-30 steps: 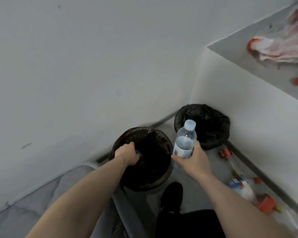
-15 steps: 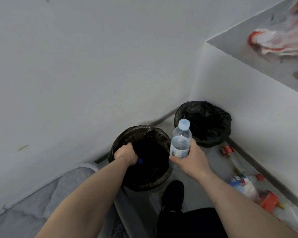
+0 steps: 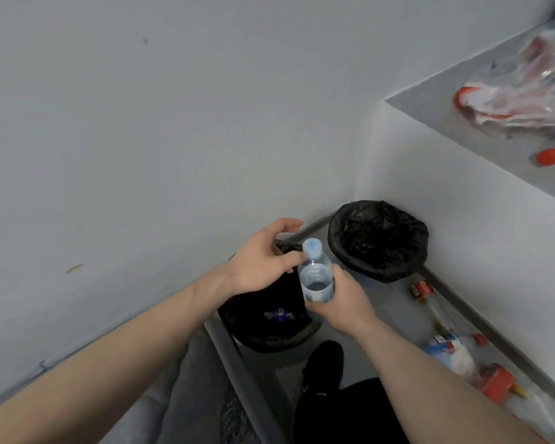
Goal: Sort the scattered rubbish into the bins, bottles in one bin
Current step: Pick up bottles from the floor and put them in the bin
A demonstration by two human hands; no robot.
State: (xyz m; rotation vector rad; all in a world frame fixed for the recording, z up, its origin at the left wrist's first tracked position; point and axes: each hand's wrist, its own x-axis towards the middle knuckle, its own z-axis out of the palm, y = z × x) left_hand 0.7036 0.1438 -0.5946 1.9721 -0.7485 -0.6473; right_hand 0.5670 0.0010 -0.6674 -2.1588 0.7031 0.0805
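In the head view, our right hand [image 3: 343, 302] grips a clear bottle [image 3: 316, 277] upright over the near bin [image 3: 269, 325]. Our left hand [image 3: 263, 261], fingers loosely spread, touches its neck and holds nothing. A second bin [image 3: 378, 240] stands at two o'clock. Several bottles [image 3: 455, 350] lie at four o'clock, so we judge most sorting is left.
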